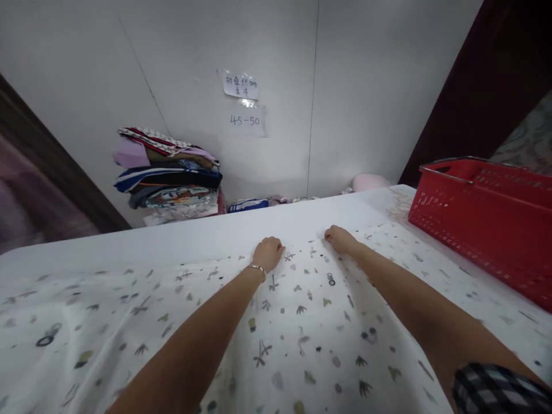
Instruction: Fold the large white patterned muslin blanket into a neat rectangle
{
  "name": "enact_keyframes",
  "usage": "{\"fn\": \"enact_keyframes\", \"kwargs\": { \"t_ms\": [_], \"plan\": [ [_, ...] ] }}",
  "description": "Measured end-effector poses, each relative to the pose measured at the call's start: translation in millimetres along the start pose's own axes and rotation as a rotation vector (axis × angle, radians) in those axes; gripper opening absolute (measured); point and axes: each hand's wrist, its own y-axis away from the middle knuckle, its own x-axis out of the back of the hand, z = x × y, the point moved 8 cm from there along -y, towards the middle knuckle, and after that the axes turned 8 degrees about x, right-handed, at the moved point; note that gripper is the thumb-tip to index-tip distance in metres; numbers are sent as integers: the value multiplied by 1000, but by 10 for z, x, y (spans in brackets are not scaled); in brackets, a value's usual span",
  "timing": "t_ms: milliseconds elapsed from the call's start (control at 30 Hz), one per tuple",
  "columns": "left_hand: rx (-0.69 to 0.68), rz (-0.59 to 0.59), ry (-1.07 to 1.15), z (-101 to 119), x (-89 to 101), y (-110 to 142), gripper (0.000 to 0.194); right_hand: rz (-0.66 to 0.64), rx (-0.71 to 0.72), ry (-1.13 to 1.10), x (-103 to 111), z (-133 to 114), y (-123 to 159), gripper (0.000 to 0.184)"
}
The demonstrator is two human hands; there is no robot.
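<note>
1. Red basket [483,224], landmark: at the right of the tabletop [302,221]; the places below are read from it.
2. Cloth, one, white with small scattered prints [297,322]: spread over the tabletop, mostly left of the red basket, its right part reaching the basket's near side. Whether any lies beneath the basket, cannot tell.
3. Left hand [268,254], bracelet at the wrist: farther from the red basket; grip together, apparently clamped on the cloth's far edge. Fingertips partly hidden.
4. Right hand [340,239]: nearer the red basket; grip together, apparently on the same edge, fingertips hard to make out.
5. Edge between the hands: nearly straight. Handling, by judgement: match the pull of both grips and draw lightly outward, so that this stretch lies flat without stretching.
6. Folds: soft ridges well left of the red basket, others under the forearms. Best eased out from the held edge toward the body; a pull from one hand alone would likely skew the cloth.
7. Fabric, apparently thin and limp: a small, firm pinch close to the hem suits it better than a bunched fistful.
8. Clearance: keep the right forearm and cloth free of the red basket, where a snag could drag the edge crooked.
</note>
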Motion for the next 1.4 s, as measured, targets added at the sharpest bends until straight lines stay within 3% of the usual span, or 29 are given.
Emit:
{"fn": "enact_keyframes", "kwargs": {
  "t_ms": [133,267,500,800,900,1033,1167,1267,1400],
  "plan": [
    [90,-98,-49,-12,-13,-72,17,-44,-8,24,1,24,-67,24],
    [81,-135,-67,9,25,-107,16,-94,-10,36,18,15,-86,17],
    [139,-90,-54,-103,16,-235,24,-58,-84,25,119,7,-227,20],
    [129,-32,-71,-161,-106,-254,27,52,-135,-37,54,36,-304,28],
    [102,32,-93,-157,-71,-227,29,147,-147,-31,147,233,-161,35],
    [-57,151,-94,58,3,-68,33,220,-271,31,355,783,198,39],
    [-284,86,-80,369,-170,169,41,174,-359,71,415,1220,442,40],
    [-332,-24,-64,442,-362,248,50,120,-356,80,350,1286,450,37],
    [-327,-29,-45,415,-430,246,53,97,-313,97,291,1220,388,30]
  ]
}}
